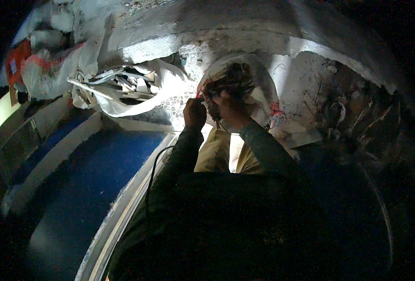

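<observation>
An open whitish sack [265, 79] stands in front of me, with a dark, tangled, twig-like mass [233, 77] inside its mouth. My left hand [194, 112] is closed at the near left edge of the sack, where a bit of red shows above the knuckles. Just to its right, my right hand [231, 111] reaches over the near side of the dark mass. Its fingers look bent together, but poor light hides what is between them. Below both hands show my tan trouser legs [215, 150].
To the left lies an open white sack [123, 108] of broken pale pieces [142, 86]. Filled bags [48, 75] are farther left. A dark heap of debris [352, 110] lies right. A long pale ledge [128, 206] borders a blue surface [85, 173], and a black cable [152, 173] hangs beside my left arm.
</observation>
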A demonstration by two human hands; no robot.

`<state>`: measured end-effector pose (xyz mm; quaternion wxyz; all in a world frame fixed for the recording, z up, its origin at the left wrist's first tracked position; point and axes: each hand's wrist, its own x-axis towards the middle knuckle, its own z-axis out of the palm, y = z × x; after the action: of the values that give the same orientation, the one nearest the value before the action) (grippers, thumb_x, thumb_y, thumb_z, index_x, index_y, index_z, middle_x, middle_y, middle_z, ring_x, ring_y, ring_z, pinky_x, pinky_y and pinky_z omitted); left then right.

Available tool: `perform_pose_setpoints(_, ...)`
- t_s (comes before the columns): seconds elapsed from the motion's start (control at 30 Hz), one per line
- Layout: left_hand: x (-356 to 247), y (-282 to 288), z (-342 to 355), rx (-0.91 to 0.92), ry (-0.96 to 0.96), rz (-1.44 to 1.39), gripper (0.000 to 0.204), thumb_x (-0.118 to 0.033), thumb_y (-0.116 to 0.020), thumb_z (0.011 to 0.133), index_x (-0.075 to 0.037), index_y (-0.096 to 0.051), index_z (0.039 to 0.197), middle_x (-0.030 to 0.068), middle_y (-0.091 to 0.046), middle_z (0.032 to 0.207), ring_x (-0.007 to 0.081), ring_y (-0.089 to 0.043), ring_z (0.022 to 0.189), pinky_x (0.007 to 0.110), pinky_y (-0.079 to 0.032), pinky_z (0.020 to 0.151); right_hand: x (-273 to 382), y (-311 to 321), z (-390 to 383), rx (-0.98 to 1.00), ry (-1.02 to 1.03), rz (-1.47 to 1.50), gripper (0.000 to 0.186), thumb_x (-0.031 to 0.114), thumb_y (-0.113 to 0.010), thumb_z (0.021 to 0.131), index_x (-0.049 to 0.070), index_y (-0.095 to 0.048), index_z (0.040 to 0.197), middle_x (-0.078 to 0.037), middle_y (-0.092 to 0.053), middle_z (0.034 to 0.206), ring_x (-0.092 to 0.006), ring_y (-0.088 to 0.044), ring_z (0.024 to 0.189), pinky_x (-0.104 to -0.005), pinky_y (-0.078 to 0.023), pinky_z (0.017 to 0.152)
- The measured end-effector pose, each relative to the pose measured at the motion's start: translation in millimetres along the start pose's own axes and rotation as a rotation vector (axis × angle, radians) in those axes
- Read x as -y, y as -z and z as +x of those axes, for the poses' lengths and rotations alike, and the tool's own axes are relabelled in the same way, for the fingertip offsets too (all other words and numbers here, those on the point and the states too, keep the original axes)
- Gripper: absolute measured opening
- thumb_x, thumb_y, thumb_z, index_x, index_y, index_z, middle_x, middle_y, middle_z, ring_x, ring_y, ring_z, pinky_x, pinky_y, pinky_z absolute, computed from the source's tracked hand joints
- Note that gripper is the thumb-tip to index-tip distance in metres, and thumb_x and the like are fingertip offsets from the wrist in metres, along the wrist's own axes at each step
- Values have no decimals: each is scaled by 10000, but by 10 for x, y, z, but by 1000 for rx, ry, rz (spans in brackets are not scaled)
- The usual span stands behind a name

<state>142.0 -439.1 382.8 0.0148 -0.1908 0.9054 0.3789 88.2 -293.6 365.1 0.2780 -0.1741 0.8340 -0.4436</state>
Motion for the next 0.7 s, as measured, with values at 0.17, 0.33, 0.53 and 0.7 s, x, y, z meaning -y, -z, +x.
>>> perform_pose_setpoints(0.17, 85, 65, -112, 10, -17, -25, 216, -5, -537, 700, -34, -604, 904, 71, -557, 766, 184, -543, 689, 294, -437, 625, 112, -108, 147, -195, 30, -28, 238, 219, -501, 762, 34, -608, 868, -171, -594, 885, -303, -570, 785, -404, -435, 673)
perform_pose_setpoints(0.33, -131, 133, 60, 89, -34, 78, 223, -39, -532, 709, -58, -598, 921, 88, -514, 743, 242, -516, 702, 336, -430, 655, 92, 3, 33, -31, -33, 27, 189, 130, -490, 755, 7, -602, 846, -159, -588, 875, -323, -557, 788, -397, -438, 688)
perform_pose_setpoints(0.53, -672, 56, 322, -123, -233, 377, 210, -73, -525, 726, -69, -595, 924, 125, -514, 792, 303, -497, 820, 392, -401, 753, -90, 1078, -636, -575, -25, -425, 162, 43, -590, 649, -12, -578, 801, -179, -585, 887, -309, -561, 777, -374, -449, 687)
perform_pose_setpoints(0.7, -547, -696, 669, 288, -314, 158, 325, -203, -621, 644, -106, -591, 953, 189, -501, 1034, 322, -470, 972, 432, -397, 806, -928, 1180, -812, -332, -442, -181, 94, 76, -529, 719, -5, -561, 755, -153, -601, 703, -331, -574, 674, -416, -451, 616)
